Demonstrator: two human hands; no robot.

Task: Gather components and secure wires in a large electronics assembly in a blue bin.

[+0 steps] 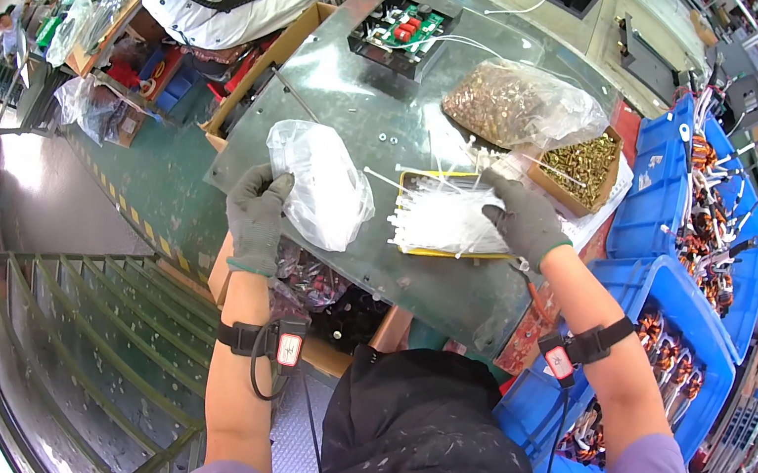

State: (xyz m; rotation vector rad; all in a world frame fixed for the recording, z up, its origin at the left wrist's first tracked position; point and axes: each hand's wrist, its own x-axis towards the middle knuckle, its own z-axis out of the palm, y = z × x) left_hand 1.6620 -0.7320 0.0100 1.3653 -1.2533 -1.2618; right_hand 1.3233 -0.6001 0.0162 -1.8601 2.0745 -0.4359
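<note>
I see white cable ties (442, 219) in a yellow-rimmed tray (451, 256) on the tabletop (449, 298); the right hand (531, 224) spreads at their right end. The left hand (256, 219) curls beside a clear bag (319, 188), grip unclear.

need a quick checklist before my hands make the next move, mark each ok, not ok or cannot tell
1. Gloves on: ok, left hand and right hand both wear grey ones.
2. Left hand at the clear plastic bag: ok, by its left edge.
3. Firm left grip on that bag: cannot tell.
4. Right hand at the white cable ties: ok, by their right end, thumb and fingers apart.
5. Ties all lined up: not ok, several stick out at odd angles.
6. Brass-coloured fasteners contained: ok, heaped in a box beyond the right hand.
</note>
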